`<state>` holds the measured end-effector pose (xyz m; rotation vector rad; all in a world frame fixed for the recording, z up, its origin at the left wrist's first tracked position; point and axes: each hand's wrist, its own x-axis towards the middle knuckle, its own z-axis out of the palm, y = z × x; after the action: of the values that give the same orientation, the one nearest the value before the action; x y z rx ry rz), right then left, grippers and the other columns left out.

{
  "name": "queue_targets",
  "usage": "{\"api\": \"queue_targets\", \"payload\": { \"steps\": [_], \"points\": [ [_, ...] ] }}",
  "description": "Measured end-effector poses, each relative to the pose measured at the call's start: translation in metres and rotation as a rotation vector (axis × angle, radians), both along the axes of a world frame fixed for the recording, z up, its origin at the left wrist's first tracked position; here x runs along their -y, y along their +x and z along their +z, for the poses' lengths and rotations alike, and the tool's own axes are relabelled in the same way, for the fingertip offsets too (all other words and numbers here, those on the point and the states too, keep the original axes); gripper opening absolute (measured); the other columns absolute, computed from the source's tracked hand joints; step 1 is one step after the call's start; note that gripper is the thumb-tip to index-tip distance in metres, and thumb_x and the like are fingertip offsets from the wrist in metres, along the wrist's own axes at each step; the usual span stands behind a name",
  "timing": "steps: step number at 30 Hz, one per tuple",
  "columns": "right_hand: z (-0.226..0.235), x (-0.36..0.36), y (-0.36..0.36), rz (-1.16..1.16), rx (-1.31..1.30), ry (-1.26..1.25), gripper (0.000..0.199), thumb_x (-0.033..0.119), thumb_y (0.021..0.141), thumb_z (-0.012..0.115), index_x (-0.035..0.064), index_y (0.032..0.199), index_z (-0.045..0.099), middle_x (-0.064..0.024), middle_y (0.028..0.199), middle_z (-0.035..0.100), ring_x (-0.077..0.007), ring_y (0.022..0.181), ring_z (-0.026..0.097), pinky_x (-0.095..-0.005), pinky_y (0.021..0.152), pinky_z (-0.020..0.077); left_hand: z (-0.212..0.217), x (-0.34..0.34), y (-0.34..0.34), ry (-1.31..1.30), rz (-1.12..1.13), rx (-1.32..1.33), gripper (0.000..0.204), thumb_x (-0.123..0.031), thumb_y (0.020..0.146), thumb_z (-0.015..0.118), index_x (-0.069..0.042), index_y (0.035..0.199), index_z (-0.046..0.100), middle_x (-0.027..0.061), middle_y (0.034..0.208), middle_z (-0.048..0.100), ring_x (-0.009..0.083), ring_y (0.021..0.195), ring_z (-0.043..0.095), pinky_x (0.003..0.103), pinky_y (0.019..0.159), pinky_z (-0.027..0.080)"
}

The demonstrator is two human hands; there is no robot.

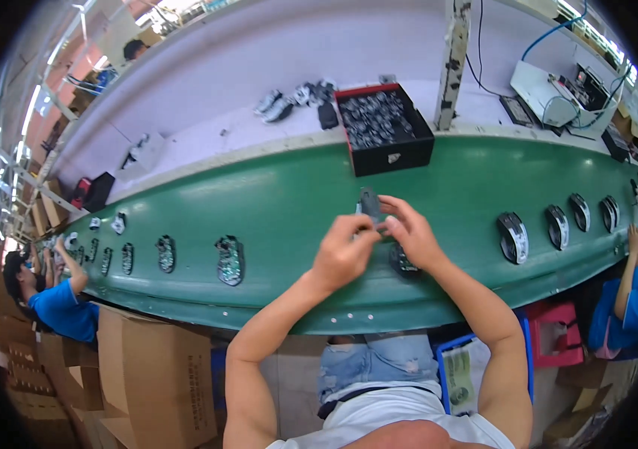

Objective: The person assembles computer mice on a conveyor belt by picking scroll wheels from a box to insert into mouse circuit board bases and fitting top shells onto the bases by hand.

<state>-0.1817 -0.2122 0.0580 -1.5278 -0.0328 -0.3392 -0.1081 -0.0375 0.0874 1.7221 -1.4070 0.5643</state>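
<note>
Over the middle of the green conveyor belt (281, 202), both my hands are closed around a dark grey piece (369, 203) that looks like a computer mouse shell. My left hand (344, 251) pinches its near end, and the fingertips partly cover it. My right hand (415, 233) grips it from the right side. Just below the right hand, a mouse base with a circuit board (400, 260) lies on the belt, partly hidden. A similar open mouse base (230, 260) sits left of my hands.
A black box with a red edge (389, 159) holds many small dark parts beyond my hands. Mice with pale sides (513, 238) line the belt's right; open bases (165, 254) line its left. Co-workers in blue (62, 308) sit at both ends. A cardboard box (154, 374) stands near left.
</note>
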Motion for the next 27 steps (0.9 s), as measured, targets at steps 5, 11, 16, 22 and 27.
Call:
{"api": "queue_targets", "payload": {
  "steps": [5, 11, 16, 22, 27],
  "points": [
    [0.008, -0.005, -0.012, 0.351, -0.256, 0.633, 0.057, 0.037, 0.104, 0.044, 0.0055, 0.151, 0.036, -0.0131, 0.13, 0.058, -0.0269, 0.109, 0.065, -0.039, 0.095, 0.0531, -0.023, 0.018, -0.03, -0.035, -0.257, 0.315, 0.024, 0.001, 0.069, 0.071, -0.001, 0.093, 0.072, 0.0176, 0.115, 0.063, 0.0323, 0.097, 0.066, 0.041, 0.084, 0.057],
    [0.019, 0.029, -0.01, 0.387, -0.105, 0.751, 0.075, 0.051, 0.097, 0.051, 0.0046, 0.153, 0.03, -0.0237, 0.137, 0.055, -0.0324, 0.114, 0.064, -0.0421, 0.099, 0.0526, -0.038, 0.003, -0.028, -0.145, -0.238, 0.251, 0.042, -0.011, 0.077, 0.073, -0.01, 0.117, 0.064, 0.0181, 0.131, 0.058, 0.0346, 0.117, 0.061, 0.048, 0.095, 0.052],
    [0.034, 0.09, -0.017, -0.155, -0.144, 0.351, 0.048, 0.033, 0.103, 0.042, 0.0029, 0.138, 0.053, -0.0187, 0.127, 0.065, -0.0261, 0.115, 0.065, -0.0358, 0.1, 0.0517, -0.044, 0.006, 0.005, 0.21, -0.018, -0.102, 0.038, -0.018, 0.079, 0.074, -0.005, 0.113, 0.061, 0.0184, 0.133, 0.053, 0.0411, 0.127, 0.049, 0.049, 0.104, 0.043],
    [0.025, 0.062, -0.032, 0.178, -0.129, 0.933, 0.055, 0.043, 0.102, 0.04, 0.0044, 0.14, 0.051, -0.0269, 0.126, 0.061, -0.0467, 0.111, 0.064, -0.0509, 0.081, 0.0608, -0.073, 0.008, -0.027, 0.378, -0.232, -0.026, 0.042, -0.032, 0.079, 0.074, -0.006, 0.111, 0.067, 0.0157, 0.127, 0.055, 0.0349, 0.126, 0.047, 0.05, 0.103, 0.04],
    [0.028, 0.03, -0.081, 0.269, -0.051, 1.029, 0.067, 0.045, 0.1, 0.044, 0.0069, 0.153, 0.029, -0.027, 0.13, 0.056, -0.0481, 0.1, 0.066, -0.0552, 0.075, 0.0611, -0.075, 0.006, -0.038, 0.453, -0.306, -0.004, 0.052, -0.038, 0.086, 0.07, -0.014, 0.131, 0.062, 0.0133, 0.136, 0.053, 0.0356, 0.133, 0.044, 0.051, 0.111, 0.035]
  ]
}}
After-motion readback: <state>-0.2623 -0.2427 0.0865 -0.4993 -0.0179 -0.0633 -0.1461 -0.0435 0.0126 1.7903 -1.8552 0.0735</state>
